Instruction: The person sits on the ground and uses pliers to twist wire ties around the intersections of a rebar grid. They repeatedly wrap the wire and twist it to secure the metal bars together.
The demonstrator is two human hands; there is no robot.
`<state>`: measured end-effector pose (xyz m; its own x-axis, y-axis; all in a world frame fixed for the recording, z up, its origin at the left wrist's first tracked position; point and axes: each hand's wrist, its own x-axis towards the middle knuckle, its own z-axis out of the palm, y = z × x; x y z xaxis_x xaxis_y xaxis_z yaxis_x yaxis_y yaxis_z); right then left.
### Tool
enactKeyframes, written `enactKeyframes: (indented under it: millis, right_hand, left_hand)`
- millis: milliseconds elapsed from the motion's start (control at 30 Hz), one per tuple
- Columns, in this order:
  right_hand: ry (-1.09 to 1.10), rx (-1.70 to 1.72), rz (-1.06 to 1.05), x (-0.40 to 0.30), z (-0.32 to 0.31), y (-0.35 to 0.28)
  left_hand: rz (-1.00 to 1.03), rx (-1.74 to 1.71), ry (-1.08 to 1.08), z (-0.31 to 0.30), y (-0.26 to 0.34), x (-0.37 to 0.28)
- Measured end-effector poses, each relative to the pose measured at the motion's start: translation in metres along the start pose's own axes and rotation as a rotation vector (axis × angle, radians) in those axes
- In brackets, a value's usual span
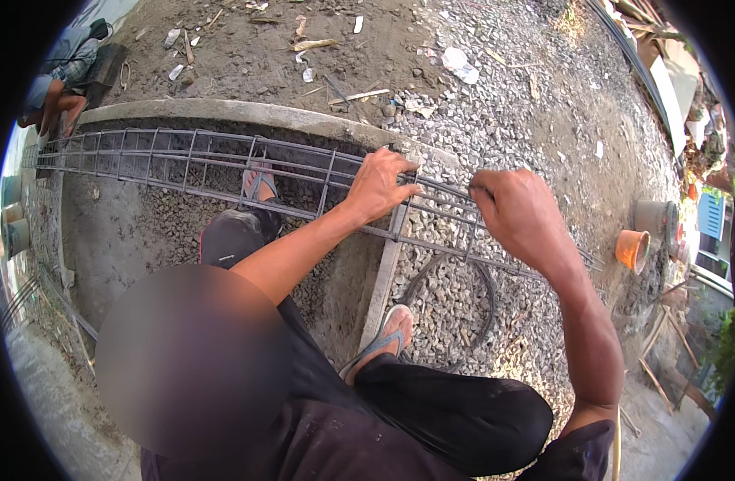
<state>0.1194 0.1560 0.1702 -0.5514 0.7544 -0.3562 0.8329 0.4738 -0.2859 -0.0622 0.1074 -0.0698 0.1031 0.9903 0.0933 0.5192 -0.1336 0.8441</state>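
Observation:
A long steel rebar cage [259, 174] with square stirrups stretches across in front of me, from the far left to the gravel at right. My left hand [376, 183] grips its upper bars beside a stirrup, thumb and forefinger spread on either side of the bar. Farther right, my right hand [515, 210] is curled at the cage's upper bars, close to another stirrup. Its back faces me, so whatever its fingers hold is hidden. Below the cage, a dark loop of wire or thin rod [491, 300] lies on the gravel.
A concrete curb [235, 110] runs behind the cage, and another low concrete edge [381, 282] crosses beneath it. Crushed gravel [445, 294] covers the ground at right. An orange bucket [631, 249] stands farther right. Another person [61, 90] crouches at the cage's far left end.

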Motion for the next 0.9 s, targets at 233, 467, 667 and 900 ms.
enactKeyframes:
  millis: [233,467,667,900]
  right_hand:
    - [0.104,-0.349,-0.195,0.133,-0.011,0.03]
    - [0.043,-0.859,-0.205,0.118,0.013,0.004]
    - [-0.202,-0.423,-0.066,0.099,0.068,0.017]
    - [-0.066,-0.295,-0.549,0.157,0.084,0.046]
  left_hand:
    - [-0.121,0.067,0.084,0.0,0.001,-0.001]
    - [-0.143,0.029,0.223,0.007,-0.003,-0.003]
    - [-0.099,-0.017,0.27,0.011,0.002,0.001]
    - [-0.107,-0.034,0.306,0.012,-0.002,-0.002]
